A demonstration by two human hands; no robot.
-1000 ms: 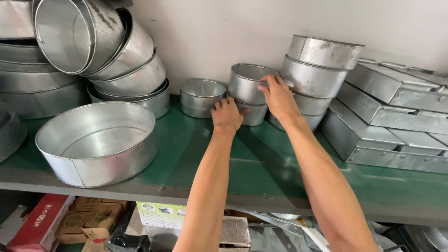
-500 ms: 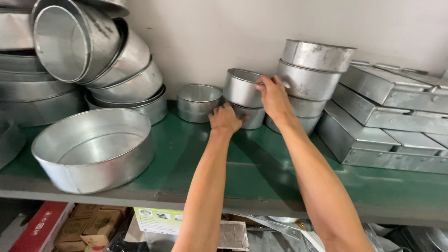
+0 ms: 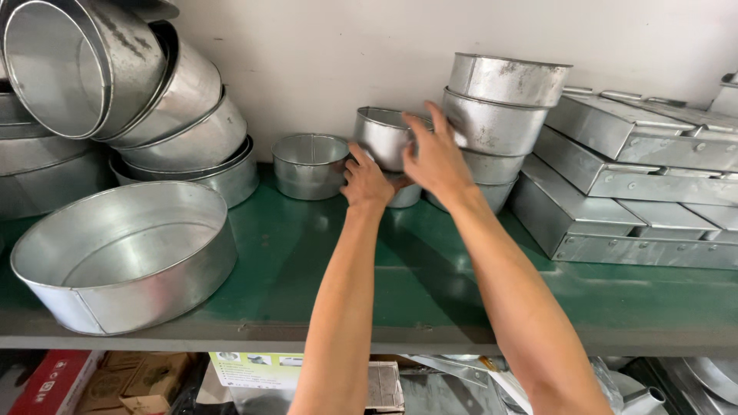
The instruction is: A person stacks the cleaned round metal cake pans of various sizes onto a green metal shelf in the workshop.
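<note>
Both my arms reach across a green shelf [image 3: 307, 261] toward small round metal tins at the wall. My right hand [image 3: 434, 157] grips the upper small tin [image 3: 380, 134], which is tilted up off the tin under it. My left hand [image 3: 365, 180] rests against the lower small tin [image 3: 403, 196], mostly hidden behind the hands. Another small round tin [image 3: 307, 165] stands just left of my left hand.
A stack of medium round tins [image 3: 503, 100] rises right of my hands. Rectangular metal trays [image 3: 630, 177] are piled at the right. A large round tin [image 3: 127, 257] sits front left, with leaning large tins [image 3: 115, 84] behind. Cardboard boxes [image 3: 115, 380] lie below the shelf.
My right hand has closed further around the upper small tin and tilted it up. My left hand has slid slightly forward to the lower tin.
</note>
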